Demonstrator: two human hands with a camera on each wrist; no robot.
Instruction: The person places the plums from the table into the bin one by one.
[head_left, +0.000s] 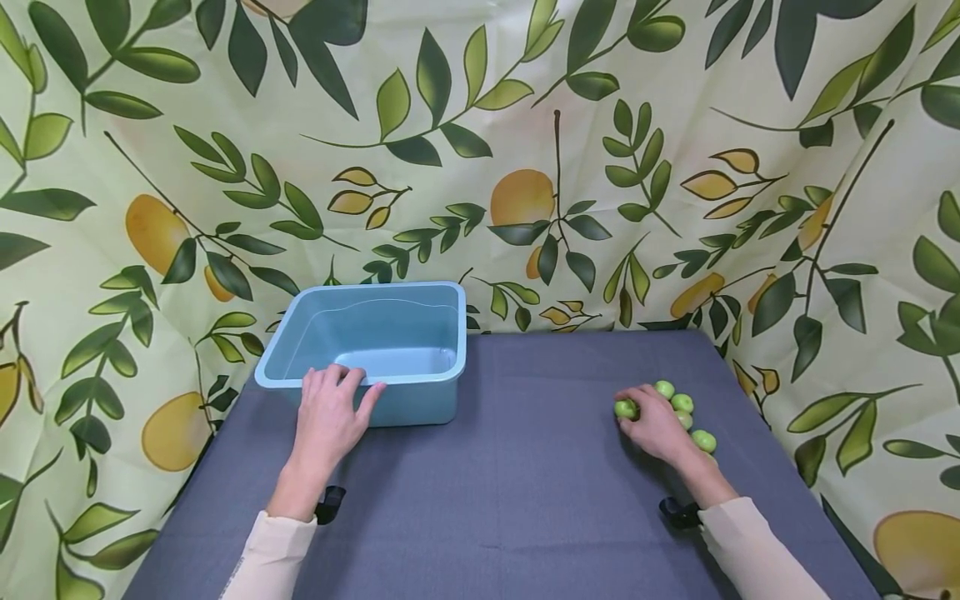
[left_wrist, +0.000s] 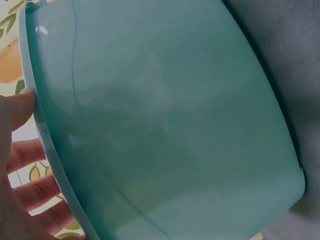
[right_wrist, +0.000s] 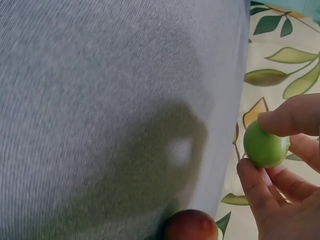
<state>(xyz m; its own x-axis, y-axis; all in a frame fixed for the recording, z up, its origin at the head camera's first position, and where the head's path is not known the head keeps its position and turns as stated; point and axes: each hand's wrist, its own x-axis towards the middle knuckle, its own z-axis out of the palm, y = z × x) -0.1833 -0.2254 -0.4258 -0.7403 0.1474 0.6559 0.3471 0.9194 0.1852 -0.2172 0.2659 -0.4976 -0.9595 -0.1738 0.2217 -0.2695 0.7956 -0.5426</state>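
At the far left, patterned fabric [head_left: 180,433] with green leaves and orange fruit hangs beside the table and runs on behind it. Next comes a light blue plastic bin [head_left: 405,404], standing upright on the left part of the table near its back edge, its opening facing up and its inner floor partly in view. The left hand [head_left: 330,417] is at the bin's near rim: its fingers hook over the edge, the thumb stands well apart from them, and the left wrist view shows the thumb touching the rim. A black strap [head_left: 331,504] sits at that wrist, just above a cream sleeve [head_left: 273,546].

Across the middle stretches the table's dark blue-grey cloth [head_left: 495,500], lightly creased.

On the right, well apart from the bin, the right hand [head_left: 656,423] holds a small green fruit [head_left: 626,409], pinched between thumb and fingers in a narrow grip. In the right wrist view this fruit shows against the fabric beyond the table edge, and a dark reddish round thing [right_wrist: 191,227] appears at the lower border, cut off by it. Just right of the hand lie more green fruits [head_left: 703,440], close together on the cloth and partly hidden by it.
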